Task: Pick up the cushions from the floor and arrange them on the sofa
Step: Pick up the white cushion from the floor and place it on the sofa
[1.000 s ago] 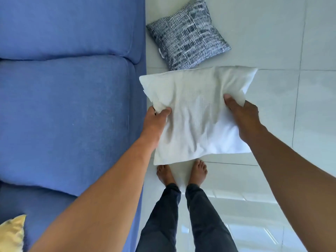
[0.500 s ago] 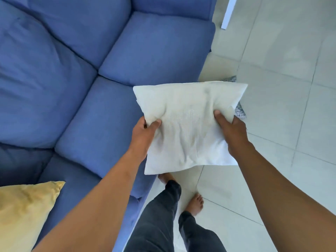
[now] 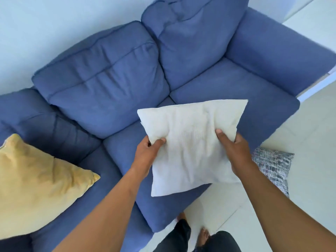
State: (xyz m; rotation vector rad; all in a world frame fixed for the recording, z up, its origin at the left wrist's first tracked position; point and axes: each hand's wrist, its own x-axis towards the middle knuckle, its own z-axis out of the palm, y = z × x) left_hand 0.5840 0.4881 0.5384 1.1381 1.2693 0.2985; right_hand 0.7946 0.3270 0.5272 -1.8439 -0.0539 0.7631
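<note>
I hold a white cushion in the air above the front of the blue sofa's right seat. My left hand grips its left edge and my right hand grips its right edge, thumbs on top. A yellow cushion lies on the sofa's left seat. On the floor to the right, a dark blue and white patterned cushion shows partly behind my right forearm.
The sofa's right armrest stands beyond the white cushion, with back cushions against the pale wall. My legs and bare feet stand on the white tiled floor at the sofa's front edge.
The view has swung left and up from the floor to the sofa. The white cushion has moved over the sofa seat, still gripped in both hands. The patterned cushion now lies at the right.
</note>
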